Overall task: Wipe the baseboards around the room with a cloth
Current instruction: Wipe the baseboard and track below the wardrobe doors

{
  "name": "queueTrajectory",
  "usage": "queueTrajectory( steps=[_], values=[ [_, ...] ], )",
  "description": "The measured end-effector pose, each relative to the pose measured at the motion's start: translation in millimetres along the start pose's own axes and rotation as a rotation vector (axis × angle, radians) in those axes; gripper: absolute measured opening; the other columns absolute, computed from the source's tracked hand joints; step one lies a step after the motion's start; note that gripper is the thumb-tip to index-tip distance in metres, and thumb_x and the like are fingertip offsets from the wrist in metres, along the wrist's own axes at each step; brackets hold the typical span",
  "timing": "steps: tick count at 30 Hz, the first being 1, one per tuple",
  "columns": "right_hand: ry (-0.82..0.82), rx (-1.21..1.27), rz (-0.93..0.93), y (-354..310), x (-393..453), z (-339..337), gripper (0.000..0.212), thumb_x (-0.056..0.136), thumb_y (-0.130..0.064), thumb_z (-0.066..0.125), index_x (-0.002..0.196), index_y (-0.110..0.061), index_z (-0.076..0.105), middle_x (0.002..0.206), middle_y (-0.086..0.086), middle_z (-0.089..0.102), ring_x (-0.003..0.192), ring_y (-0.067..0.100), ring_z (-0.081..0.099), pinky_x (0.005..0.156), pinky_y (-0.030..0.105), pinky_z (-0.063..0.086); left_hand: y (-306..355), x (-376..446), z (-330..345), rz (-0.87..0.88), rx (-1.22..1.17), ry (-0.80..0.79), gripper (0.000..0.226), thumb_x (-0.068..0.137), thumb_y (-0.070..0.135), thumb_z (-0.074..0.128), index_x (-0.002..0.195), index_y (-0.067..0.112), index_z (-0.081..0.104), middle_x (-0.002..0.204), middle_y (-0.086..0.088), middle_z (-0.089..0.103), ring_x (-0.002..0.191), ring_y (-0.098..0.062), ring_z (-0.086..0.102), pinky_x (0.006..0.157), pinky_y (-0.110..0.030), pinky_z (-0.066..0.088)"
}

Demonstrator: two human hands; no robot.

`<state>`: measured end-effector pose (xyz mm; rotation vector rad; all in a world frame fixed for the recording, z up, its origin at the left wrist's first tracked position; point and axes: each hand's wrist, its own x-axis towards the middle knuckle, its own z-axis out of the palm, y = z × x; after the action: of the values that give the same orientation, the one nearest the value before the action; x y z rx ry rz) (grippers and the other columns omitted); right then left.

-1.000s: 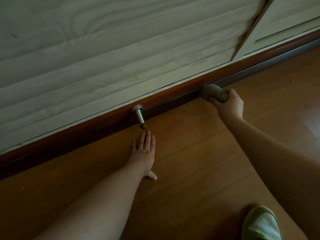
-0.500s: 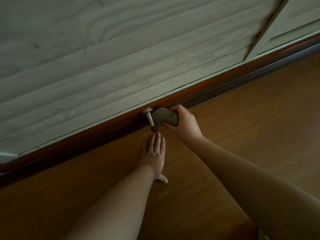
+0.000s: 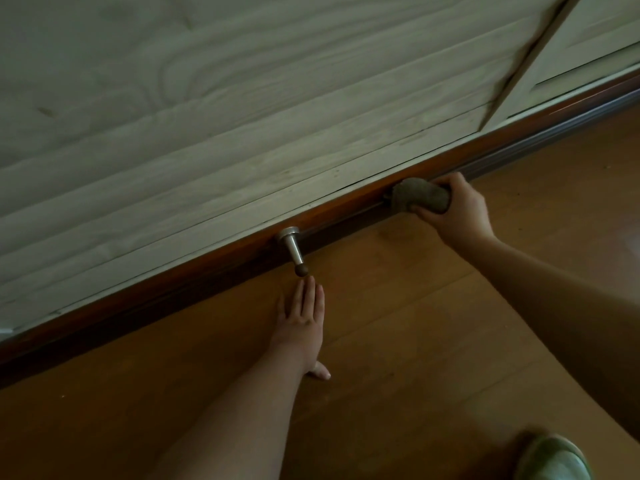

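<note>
**Along the baseboard: wiping stroke reverses**

Right hand (image 3: 453, 211) grips the cloth (image 3: 420, 199) against the baseboard (image 3: 207, 271), now back right of the doorstop (image 3: 292, 247) it reached half a second ago. Left hand (image 3: 300, 318), fingers flat, braces on the floor (image 3: 433, 323). Scrubbing continues; this section appears unfinished.

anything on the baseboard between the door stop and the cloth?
No. In the head view, the baseboard runs bare from the door stop to the cloth, which the right hand grips against it.

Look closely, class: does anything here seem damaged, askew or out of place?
Nothing stands out. The right hand presses the cloth on the baseboard; the doorstop looks intact.
</note>
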<state>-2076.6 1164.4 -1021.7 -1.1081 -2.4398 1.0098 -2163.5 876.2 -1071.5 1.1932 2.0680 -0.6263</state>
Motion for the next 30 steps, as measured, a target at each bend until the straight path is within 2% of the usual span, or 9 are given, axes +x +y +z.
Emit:
queueTrajectory(
  steps=[9,13,16,20,26,30],
  values=[
    [0.093,-0.004,0.134,42.8,35.1,-50.8,0.048,0.081,-0.028,0.079,0.121,-0.017,0.053,0.114,-0.004,0.055,0.105,0.011,0.054,0.084,0.026,0.046,1.4,3.0,0.5,-0.029,0.045,-0.017,0.148,0.068,0.070,0.074,0.136,0.006,-0.042,0.149,-0.019,-0.045,0.142,-0.038,-0.034,0.122,-0.057,-0.003],
    [0.255,0.121,0.355,53.1,28.4,-61.2,0.051,0.084,-0.031,0.075,0.124,-0.016,0.049,0.118,0.000,0.056,0.106,0.014,0.057,0.091,0.035,0.053,1.1,3.7,0.7,-0.033,0.055,-0.024,0.149,0.068,0.071,0.074,0.136,0.006,-0.041,0.149,-0.020,-0.045,0.141,-0.039,-0.034,0.122,-0.057,-0.002],
    [0.120,-0.032,0.268,53.3,4.9,-49.0,0.047,0.083,-0.031,0.076,0.119,-0.017,0.050,0.112,-0.002,0.054,0.100,0.012,0.054,0.079,0.028,0.048,1.9,5.2,0.0,-0.023,0.078,-0.035,0.149,0.068,0.072,0.072,0.136,0.004,-0.041,0.148,-0.022,-0.045,0.140,-0.040,-0.035,0.121,-0.058,-0.001],
    [-0.084,-0.058,0.170,33.9,-39.8,-1.7,0.042,0.081,-0.033,0.079,0.108,-0.026,0.047,0.103,-0.009,0.053,0.091,0.008,0.055,0.066,0.013,0.039,1.9,5.1,-0.1,-0.025,0.074,-0.040,0.150,0.067,0.073,0.073,0.138,0.003,-0.039,0.149,-0.022,-0.044,0.140,-0.040,-0.035,0.121,-0.058,-0.002],
    [-0.282,0.091,0.063,-24.0,-85.6,82.3,0.044,0.080,-0.034,0.078,0.113,-0.029,0.049,0.110,-0.011,0.056,0.100,0.005,0.057,0.084,0.024,0.052,3.7,5.9,-1.8,-0.037,0.080,-0.049,0.148,0.069,0.073,0.072,0.133,0.002,-0.041,0.152,-0.023,-0.041,0.143,-0.040,-0.033,0.121,-0.059,-0.002],
    [-0.308,0.109,0.034,-41.6,-80.7,110.8,0.047,0.080,-0.035,0.079,0.117,-0.022,0.052,0.113,-0.006,0.057,0.103,0.008,0.056,0.086,0.024,0.052,0.7,3.4,-1.7,-0.015,0.055,-0.035,0.147,0.070,0.072,0.072,0.139,0.003,-0.038,0.156,-0.021,-0.035,0.146,-0.039,-0.028,0.122,-0.058,-0.001]
  ],
)
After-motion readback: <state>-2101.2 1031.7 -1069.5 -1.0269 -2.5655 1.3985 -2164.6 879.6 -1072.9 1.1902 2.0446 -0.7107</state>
